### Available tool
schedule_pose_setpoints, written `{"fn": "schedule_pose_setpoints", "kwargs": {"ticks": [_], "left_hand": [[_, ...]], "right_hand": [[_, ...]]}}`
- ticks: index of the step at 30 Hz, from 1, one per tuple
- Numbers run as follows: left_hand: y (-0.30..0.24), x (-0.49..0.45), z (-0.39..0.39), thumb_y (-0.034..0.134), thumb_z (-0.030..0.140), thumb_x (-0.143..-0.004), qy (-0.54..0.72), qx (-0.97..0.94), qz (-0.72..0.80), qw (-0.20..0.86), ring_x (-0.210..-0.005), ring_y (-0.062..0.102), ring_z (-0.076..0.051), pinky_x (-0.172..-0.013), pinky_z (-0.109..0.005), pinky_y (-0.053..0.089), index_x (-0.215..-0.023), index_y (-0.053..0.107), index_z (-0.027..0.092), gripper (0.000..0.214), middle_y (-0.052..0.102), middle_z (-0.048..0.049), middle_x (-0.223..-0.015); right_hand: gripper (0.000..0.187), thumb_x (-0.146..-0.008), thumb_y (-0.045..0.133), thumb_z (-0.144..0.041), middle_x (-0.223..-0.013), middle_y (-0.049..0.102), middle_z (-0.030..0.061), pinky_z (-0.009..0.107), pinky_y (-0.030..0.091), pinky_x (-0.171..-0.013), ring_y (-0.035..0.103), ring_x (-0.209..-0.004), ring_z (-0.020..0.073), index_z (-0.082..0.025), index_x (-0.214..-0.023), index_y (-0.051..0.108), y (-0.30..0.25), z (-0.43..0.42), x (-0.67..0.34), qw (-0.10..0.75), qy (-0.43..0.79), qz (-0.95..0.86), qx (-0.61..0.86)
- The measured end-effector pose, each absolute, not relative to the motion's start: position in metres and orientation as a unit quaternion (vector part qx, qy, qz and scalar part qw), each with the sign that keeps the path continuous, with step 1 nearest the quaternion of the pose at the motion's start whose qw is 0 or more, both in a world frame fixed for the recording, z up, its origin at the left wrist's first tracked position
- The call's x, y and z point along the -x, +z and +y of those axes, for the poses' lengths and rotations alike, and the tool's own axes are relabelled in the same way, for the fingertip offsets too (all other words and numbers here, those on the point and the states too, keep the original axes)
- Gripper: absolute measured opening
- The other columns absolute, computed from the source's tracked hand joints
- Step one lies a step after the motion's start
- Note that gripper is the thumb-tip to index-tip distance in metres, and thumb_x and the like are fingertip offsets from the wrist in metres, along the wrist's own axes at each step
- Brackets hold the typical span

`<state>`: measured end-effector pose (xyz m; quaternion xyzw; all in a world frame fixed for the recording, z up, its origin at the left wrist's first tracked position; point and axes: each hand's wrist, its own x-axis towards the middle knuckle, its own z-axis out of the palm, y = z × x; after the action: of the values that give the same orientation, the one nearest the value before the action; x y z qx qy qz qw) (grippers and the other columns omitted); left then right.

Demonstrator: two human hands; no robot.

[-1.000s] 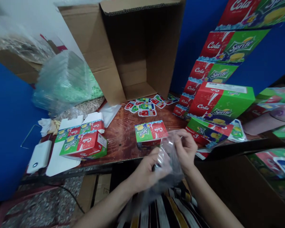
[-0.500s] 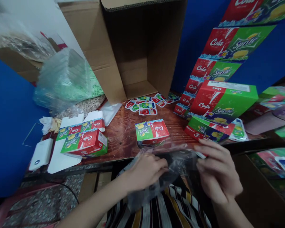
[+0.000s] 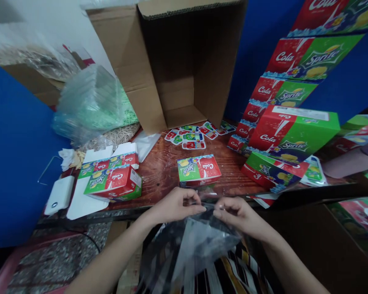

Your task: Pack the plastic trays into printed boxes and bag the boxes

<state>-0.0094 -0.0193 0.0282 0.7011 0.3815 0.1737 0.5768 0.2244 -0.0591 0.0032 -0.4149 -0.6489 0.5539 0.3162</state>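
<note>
A clear plastic bag (image 3: pixel 199 241) hangs over my lap, below the table's front edge. My left hand (image 3: pixel 180 204) pinches its upper edge between thumb and fingers. Close beside it, my right hand (image 3: pixel 236 212) pinches the same edge, the two thumbs nearly meeting. Just beyond my hands, a small red and green Cola and Sprite box (image 3: pixel 199 168) lies on the table. Several bottle-shaped Cola and Sprite cards (image 3: pixel 193 136) are scattered farther back.
A large open cardboard carton (image 3: pixel 129 61) stands at the back. Stacked Cola and Sprite boxes (image 3: pixel 294 134) rise on the right. On the left are another small box (image 3: pixel 115 181), a white device (image 3: pixel 59 195) and a bag of green filler (image 3: pixel 95 98).
My right hand has moved left, close to my left hand. The bag's edge is now pinched between both, its body spread over my lap. The view has shifted slightly.
</note>
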Motion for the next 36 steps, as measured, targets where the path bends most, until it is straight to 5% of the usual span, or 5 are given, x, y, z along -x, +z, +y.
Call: {"fn": "schedule_pose_setpoints", "kwargs": {"ticks": [7,17,22,25,36], "left_hand": [[0.015,0.050,0.001,0.051,0.049,-0.091,0.180,-0.606,0.370,0.680,-0.064,0.052,-0.011,-0.067,-0.023,0.039,-0.069,0.060,0.014,0.043,0.056,0.0009,-0.063],[0.053,0.023,0.026,0.083,0.034,-0.062,0.443,-0.416,0.428,0.669,-0.051,0.053,-0.006,-0.049,-0.017,0.040,-0.077,0.065,0.014,0.031,0.063,0.0026,-0.065],[0.040,0.000,0.049,0.081,0.027,-0.055,0.535,-0.366,0.484,0.588,-0.040,0.047,-0.006,-0.038,-0.017,0.033,-0.066,0.065,0.013,0.023,0.060,0.0033,-0.052],[0.030,-0.009,0.060,0.072,0.018,-0.056,0.547,-0.330,0.533,0.555,-0.029,0.036,-0.006,-0.031,-0.018,0.022,-0.057,0.059,0.016,0.013,0.049,0.0067,-0.038],[0.030,-0.017,0.073,0.060,0.011,-0.054,0.568,-0.253,0.566,0.541,-0.031,0.036,-0.005,-0.035,-0.016,0.022,-0.060,0.059,0.015,0.008,0.047,0.0081,-0.039]], "right_hand": [[0.031,-0.079,0.074,-0.045,-0.065,0.063,-0.0003,0.018,0.044,-0.050,0.055,-0.051,0.0085,-0.016,-0.081,0.066,-0.009,-0.034,-0.248,0.349,0.741,-0.405,0.406],[0.045,-0.058,0.086,-0.049,-0.060,0.061,-0.0025,0.022,0.048,-0.042,0.054,-0.045,0.0106,-0.018,-0.083,0.066,0.038,0.020,-0.230,0.451,0.615,-0.462,0.452],[0.050,-0.063,0.078,-0.063,-0.050,0.051,-0.0052,0.018,0.033,-0.033,0.041,-0.036,0.0066,-0.017,-0.075,0.060,0.041,0.046,-0.223,0.470,0.484,-0.530,0.514],[0.052,-0.058,0.079,-0.064,-0.044,0.044,-0.0069,0.018,0.024,-0.032,0.034,-0.035,0.0052,-0.018,-0.066,0.056,0.028,0.065,-0.218,0.469,0.502,-0.509,0.519],[0.041,-0.051,0.083,-0.044,-0.044,0.041,-0.0090,0.018,0.015,-0.034,0.025,-0.034,0.0028,-0.019,-0.066,0.054,-0.002,0.088,-0.213,0.492,0.578,-0.407,0.507]]}}
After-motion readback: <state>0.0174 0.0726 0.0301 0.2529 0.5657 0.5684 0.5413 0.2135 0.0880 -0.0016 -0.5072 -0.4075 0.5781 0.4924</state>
